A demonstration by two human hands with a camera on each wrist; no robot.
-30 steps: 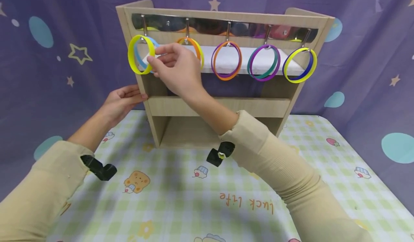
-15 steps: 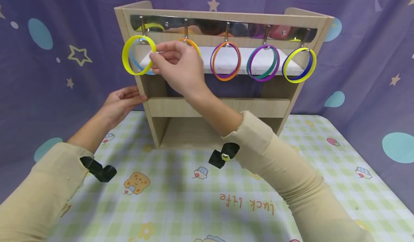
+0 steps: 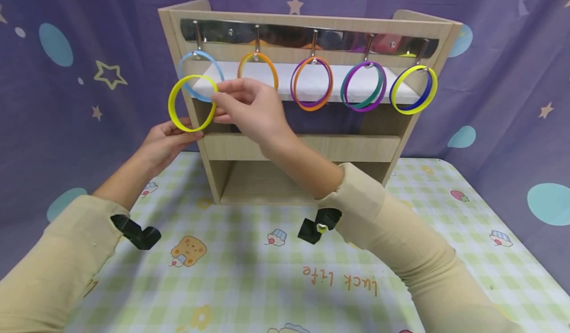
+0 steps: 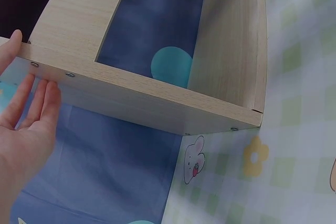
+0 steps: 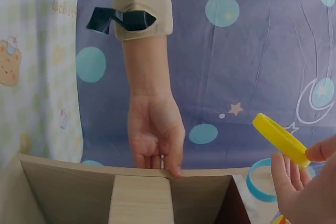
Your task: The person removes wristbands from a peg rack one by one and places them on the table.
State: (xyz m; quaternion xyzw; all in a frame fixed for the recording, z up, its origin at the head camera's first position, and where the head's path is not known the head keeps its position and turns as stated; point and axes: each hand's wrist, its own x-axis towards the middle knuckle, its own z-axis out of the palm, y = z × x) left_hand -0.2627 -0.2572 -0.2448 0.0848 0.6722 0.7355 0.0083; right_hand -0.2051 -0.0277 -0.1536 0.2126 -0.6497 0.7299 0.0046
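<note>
My right hand (image 3: pixel 260 110) pinches a yellow wristband (image 3: pixel 171 106) between thumb and fingertips, in front of the wooden rack's left side. The wristband is off the hooks, lower than the light blue wristband (image 3: pixel 218 67) that hangs on the leftmost hook. In the right wrist view the yellow wristband (image 5: pixel 278 138) tilts beside the blue one (image 5: pixel 252 184). My left hand (image 3: pixel 166 142) grips the left side panel of the wooden rack (image 3: pixel 303 147). In the left wrist view its thumb lies over the panel's front edge, and the fingers of the hand (image 4: pixel 31 142) press the outer face.
Wristbands hang in pairs on the other hooks: orange and yellow (image 3: pixel 275 73), orange and purple (image 3: pixel 330 83), purple and teal (image 3: pixel 383 83), yellow and dark blue (image 3: pixel 434 93). The rack stands on a checked tablecloth (image 3: pixel 240 283) before a purple curtain (image 3: pixel 503 100).
My right hand has drawn the yellow wristband off the leftmost hook and lowered it, leaving the light blue one hanging there. My left hand stays on the rack's side.
</note>
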